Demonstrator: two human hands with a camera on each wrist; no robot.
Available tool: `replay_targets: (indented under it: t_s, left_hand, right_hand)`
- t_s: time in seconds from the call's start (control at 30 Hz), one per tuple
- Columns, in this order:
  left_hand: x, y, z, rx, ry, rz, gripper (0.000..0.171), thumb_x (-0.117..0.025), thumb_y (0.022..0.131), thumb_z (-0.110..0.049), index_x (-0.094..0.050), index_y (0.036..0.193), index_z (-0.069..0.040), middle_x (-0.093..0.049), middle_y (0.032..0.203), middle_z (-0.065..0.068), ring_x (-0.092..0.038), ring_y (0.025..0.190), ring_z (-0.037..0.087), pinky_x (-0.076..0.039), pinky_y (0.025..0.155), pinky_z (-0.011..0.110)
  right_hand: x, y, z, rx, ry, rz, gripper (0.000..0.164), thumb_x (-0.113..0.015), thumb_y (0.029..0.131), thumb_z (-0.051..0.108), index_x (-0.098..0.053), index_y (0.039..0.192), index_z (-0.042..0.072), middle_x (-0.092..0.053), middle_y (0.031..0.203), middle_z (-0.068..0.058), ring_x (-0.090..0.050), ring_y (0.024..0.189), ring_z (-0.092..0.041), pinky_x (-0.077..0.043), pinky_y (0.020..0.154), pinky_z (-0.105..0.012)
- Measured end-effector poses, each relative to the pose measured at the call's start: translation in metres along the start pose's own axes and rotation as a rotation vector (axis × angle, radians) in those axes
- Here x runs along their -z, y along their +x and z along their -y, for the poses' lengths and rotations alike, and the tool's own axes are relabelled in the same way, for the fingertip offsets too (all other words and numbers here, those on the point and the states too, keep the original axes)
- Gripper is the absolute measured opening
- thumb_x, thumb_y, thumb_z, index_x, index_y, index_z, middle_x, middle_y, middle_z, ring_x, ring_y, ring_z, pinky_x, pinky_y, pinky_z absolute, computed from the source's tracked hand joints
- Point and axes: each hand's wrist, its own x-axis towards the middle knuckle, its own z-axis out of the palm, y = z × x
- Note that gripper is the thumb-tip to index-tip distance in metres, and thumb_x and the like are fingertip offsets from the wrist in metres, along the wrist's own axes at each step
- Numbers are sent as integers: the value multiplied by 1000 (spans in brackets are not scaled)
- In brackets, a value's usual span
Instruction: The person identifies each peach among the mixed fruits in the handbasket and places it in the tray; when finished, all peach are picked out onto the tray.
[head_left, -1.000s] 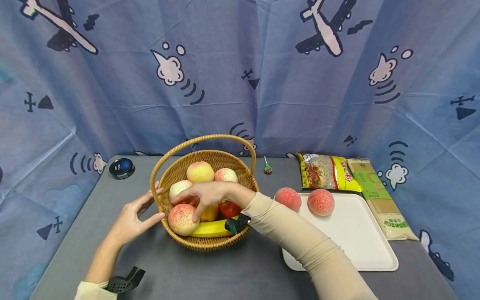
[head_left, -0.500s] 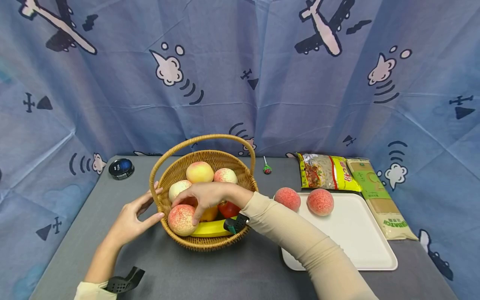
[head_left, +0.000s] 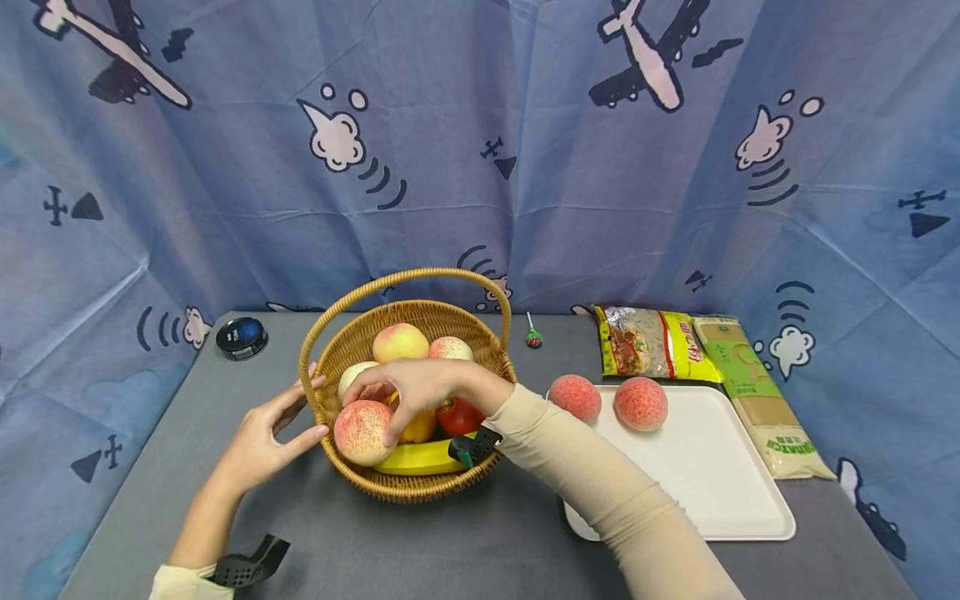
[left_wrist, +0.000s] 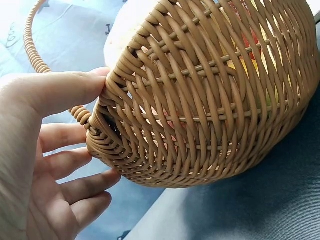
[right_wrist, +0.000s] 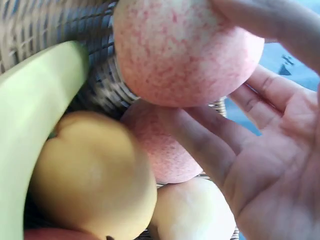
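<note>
A wicker basket (head_left: 422, 492) with a tall hoop handle holds several fruits. My right hand (head_left: 420, 387) reaches in and grips a pink-speckled peach (head_left: 362, 433) at the left side, thumb across from the fingers. In the right wrist view this peach (right_wrist: 185, 55) is raised over another pink peach (right_wrist: 167, 150). My left hand (head_left: 270, 433) holds the basket's left end, its thumb on the rim and its fingertips around the handle's base, as the left wrist view also shows. Beside the gripped peach lie a banana (head_left: 420, 458), a yellow fruit (right_wrist: 95, 175) and a red fruit (head_left: 459, 417).
A white tray (head_left: 697, 475) stands at the right, with two red peaches (head_left: 574, 398) at its far left corner. Behind it lie a yellow noodle packet (head_left: 656, 343) and a green-and-tan packet (head_left: 761, 400). A lollipop (head_left: 533, 336) and a dark tin (head_left: 242, 337) are farther back.
The peach in my right hand has risen slightly inside the basket, and the right hand has come up with it. My left hand stays at the basket's rim.
</note>
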Motion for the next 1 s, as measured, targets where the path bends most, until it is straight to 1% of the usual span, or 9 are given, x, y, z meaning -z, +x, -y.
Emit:
replay_targets:
  t_s: [0.13, 0.23, 0.33, 0.43, 0.57, 0.7, 0.8, 0.9, 1.0]
  left_hand:
    - [0, 0, 0, -22, 2, 1, 59, -73, 80, -5, -51, 136, -4, -47, 140, 22, -41, 120, -7, -36, 97, 3]
    - [0, 0, 0, -43, -12, 2, 60, -72, 80, -3, -51, 135, -3, -42, 145, 19, -41, 123, -7, -36, 98, 4]
    - [0, -1, 0, -54, -27, 0, 60, -72, 79, -2, -51, 135, -3, -39, 148, 17, -40, 124, -8, -36, 99, 4]
    - [0, -1, 0, -52, -27, -2, 60, -72, 79, -2, -51, 136, -5, -39, 147, 17, -39, 124, -9, -36, 99, 4]
    - [0, -2, 0, -46, -13, 0, 61, -72, 80, -3, -51, 136, -6, -41, 146, 18, -39, 123, -9, -35, 99, 4]
    - [0, -2, 0, -46, -10, 2, 61, -72, 80, -3, -51, 136, -4, -41, 146, 20, -39, 123, -9, -35, 99, 3]
    - [0, -2, 0, -45, -14, 4, 60, -73, 80, -3, -51, 136, -3, -41, 145, 21, -39, 123, -9, -35, 99, 3]
    - [0, -2, 0, -46, -15, 7, 60, -73, 80, -3, -50, 136, -3, -40, 146, 21, -39, 123, -8, -35, 99, 3]
    - [1, -2, -1, -44, -16, 8, 60, -73, 80, -3, -50, 136, -3, -39, 147, 20, -39, 123, -8, -35, 98, 3]
  right_hand:
    - [3, -5, 3, 33, 46, -44, 61, -81, 70, 8, -54, 125, 10, -56, 123, -1, -53, 109, -11, -49, 96, -26]
    - [5, -10, 6, 43, 97, -90, 60, -79, 71, 5, -54, 126, 9, -55, 124, -3, -53, 111, -14, -50, 97, -31]
    - [9, -17, 9, 41, 130, -140, 62, -78, 73, 4, -52, 129, 8, -53, 128, -4, -50, 115, -16, -48, 101, -30]
    - [12, -27, 13, 40, 123, -192, 63, -78, 74, 7, -50, 130, 7, -48, 131, -5, -48, 119, -16, -46, 103, -26]
    - [16, -42, 16, 89, 120, -259, 64, -78, 75, 6, -48, 131, 5, -45, 134, -7, -47, 123, -20, -49, 101, -29]
    - [19, -61, 17, 132, 129, -334, 64, -77, 75, 6, -47, 131, 7, -49, 132, -6, -49, 120, -22, -48, 103, -33]
    - [21, -78, 18, 137, 166, -380, 65, -77, 75, 9, -46, 132, 7, -50, 130, -7, -49, 120, -21, -46, 104, -36]
    - [20, -99, 18, 143, 192, -422, 67, -78, 76, 15, -45, 133, 4, -51, 130, -10, -50, 119, -22, -48, 103, -38]
    - [17, -121, 16, 146, 164, -473, 70, -79, 77, 19, -45, 136, 4, -51, 133, -12, -52, 117, -22, -50, 100, -39]
